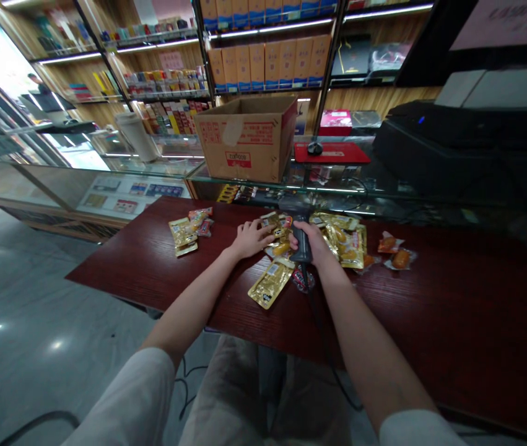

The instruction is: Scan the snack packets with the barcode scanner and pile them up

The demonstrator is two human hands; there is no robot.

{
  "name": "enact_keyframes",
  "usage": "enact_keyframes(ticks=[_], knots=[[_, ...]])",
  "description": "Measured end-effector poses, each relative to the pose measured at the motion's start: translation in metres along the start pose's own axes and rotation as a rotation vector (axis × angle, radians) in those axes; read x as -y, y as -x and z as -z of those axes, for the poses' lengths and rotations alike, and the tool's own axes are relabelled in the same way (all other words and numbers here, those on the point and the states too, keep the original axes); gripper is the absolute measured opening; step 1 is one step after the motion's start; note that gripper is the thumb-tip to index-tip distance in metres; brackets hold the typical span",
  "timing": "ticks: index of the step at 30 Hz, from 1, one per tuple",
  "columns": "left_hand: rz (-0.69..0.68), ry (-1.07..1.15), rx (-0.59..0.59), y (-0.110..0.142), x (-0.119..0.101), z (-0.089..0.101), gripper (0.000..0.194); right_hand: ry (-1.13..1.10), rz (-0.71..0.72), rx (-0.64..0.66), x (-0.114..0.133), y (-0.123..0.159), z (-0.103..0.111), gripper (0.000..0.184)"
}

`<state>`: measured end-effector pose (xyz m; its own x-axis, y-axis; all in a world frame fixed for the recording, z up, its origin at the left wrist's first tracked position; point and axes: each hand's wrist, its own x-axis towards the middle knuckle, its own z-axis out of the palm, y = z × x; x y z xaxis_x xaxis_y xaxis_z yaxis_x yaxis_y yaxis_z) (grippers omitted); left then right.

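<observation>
My right hand is wrapped round the handle of a black barcode scanner, its cable running down over the table edge. Just left of it my left hand lies with fingers spread, the fingertips touching a pile of gold snack packets. In front of the hands a single gold packet lies flat beside a small red-and-dark wrapped snack. More gold packets are heaped right of the scanner. Farther right sit small orange-brown snacks in clear wrap.
Another gold packet and red wrapped snacks lie on the left of the dark red table. Behind stands a glass counter with an open cardboard box, a white tumbler and a mouse on a red mat.
</observation>
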<state>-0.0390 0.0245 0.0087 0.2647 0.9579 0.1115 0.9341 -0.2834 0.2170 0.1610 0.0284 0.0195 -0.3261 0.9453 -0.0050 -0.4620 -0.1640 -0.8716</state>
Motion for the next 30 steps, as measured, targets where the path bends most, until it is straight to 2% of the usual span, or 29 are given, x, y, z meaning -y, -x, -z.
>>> enact_keyframes(ticks=[3, 7, 9, 12, 13, 15, 17, 19, 23, 30], knots=[[0.054, -0.011, -0.013, 0.001, 0.005, -0.003, 0.048, 0.001, 0.002, 0.001, 0.002, 0.002, -0.002, 0.034], [0.176, -0.021, -0.081, 0.003, 0.026, 0.001, 0.046, 0.004, -0.012, 0.008, 0.004, 0.004, -0.005, 0.033], [0.228, -0.025, -0.100, 0.003, 0.035, 0.002, 0.053, 0.002, -0.023, 0.001, 0.003, 0.003, -0.006, 0.034], [0.321, -0.018, -0.102, 0.001, 0.042, 0.002, 0.076, -0.003, -0.012, -0.001, 0.001, 0.003, -0.006, 0.034], [0.354, -0.012, -0.096, 0.000, 0.043, 0.003, 0.079, -0.003, -0.009, 0.004, 0.000, 0.003, -0.007, 0.034], [0.390, 0.014, -0.083, 0.001, 0.046, 0.006, 0.074, 0.007, -0.027, 0.025, 0.000, 0.004, -0.008, 0.034], [0.367, 0.046, -0.105, 0.004, 0.049, 0.011, 0.061, 0.025, -0.074, 0.053, 0.001, 0.006, -0.010, 0.034], [0.312, 0.069, -0.176, 0.007, 0.052, 0.016, 0.050, 0.039, -0.110, 0.073, 0.002, 0.009, -0.013, 0.035], [0.216, 0.128, -0.285, 0.010, 0.054, 0.023, 0.044, 0.049, -0.096, 0.089, 0.001, 0.012, -0.021, 0.039], [0.234, 0.153, -0.243, 0.009, 0.049, 0.024, 0.047, 0.077, -0.071, 0.059, -0.004, 0.013, -0.030, 0.037]])
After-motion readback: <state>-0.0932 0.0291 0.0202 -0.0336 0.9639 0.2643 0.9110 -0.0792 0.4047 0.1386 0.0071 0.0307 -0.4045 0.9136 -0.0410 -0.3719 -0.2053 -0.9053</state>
